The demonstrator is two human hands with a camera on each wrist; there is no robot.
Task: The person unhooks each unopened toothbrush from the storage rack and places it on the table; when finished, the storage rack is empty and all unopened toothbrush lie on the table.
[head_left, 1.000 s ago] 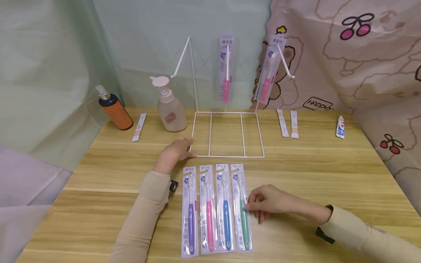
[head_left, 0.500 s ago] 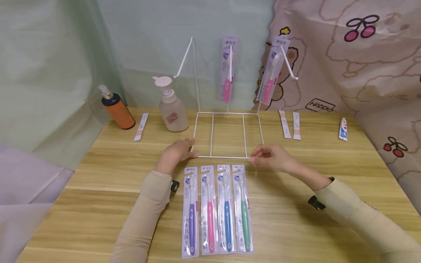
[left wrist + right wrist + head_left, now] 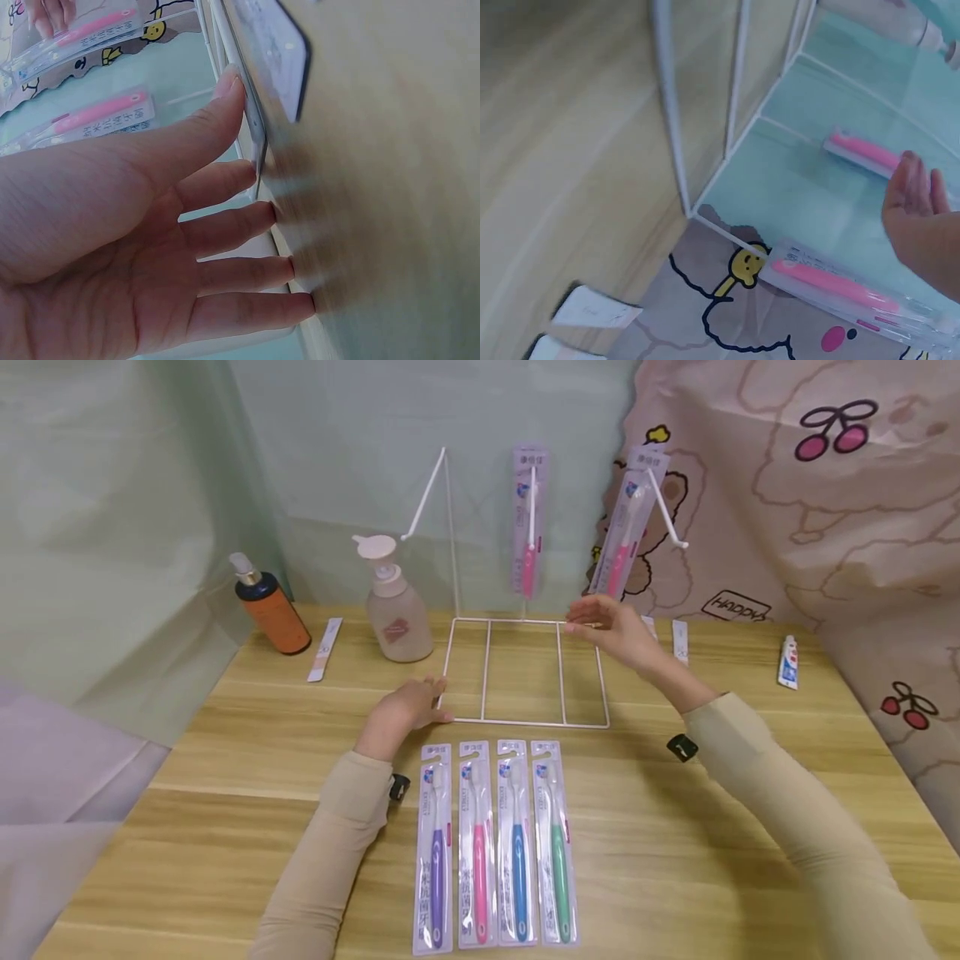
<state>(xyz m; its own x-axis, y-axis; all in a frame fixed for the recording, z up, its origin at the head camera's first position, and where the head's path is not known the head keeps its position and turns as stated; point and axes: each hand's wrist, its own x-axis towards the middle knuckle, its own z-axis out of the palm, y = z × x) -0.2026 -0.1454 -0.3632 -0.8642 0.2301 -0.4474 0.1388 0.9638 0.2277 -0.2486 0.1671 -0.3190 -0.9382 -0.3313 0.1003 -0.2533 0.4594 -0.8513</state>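
Note:
My left hand (image 3: 408, 703) rests at the front left corner of a white wire rack (image 3: 525, 723). In the left wrist view its fingers (image 3: 240, 270) are straight with their tips on the table, and the thumb touches the wire. My right hand (image 3: 618, 631) is raised over the rack's back right part, loosely bent and holding nothing. It is just below a packaged pink toothbrush (image 3: 619, 560) hanging on the right hook; another pink toothbrush (image 3: 528, 572) hangs in the middle. Before the rack lie packaged toothbrushes: purple (image 3: 437, 885), pink (image 3: 480, 885), blue (image 3: 518, 877) and green (image 3: 559, 877).
A pale pump bottle (image 3: 400, 622) stands left of the rack, with an orange and black bottle (image 3: 277, 622) farther left. White sachets (image 3: 324, 650) lie on both sides; the right hand partly covers those on the right. A small toothpaste tube (image 3: 788, 663) lies far right.
My right hand has left the green toothbrush's side and moved away and up, past the rack's front right corner to its back right. My left hand stays at the rack's corner.

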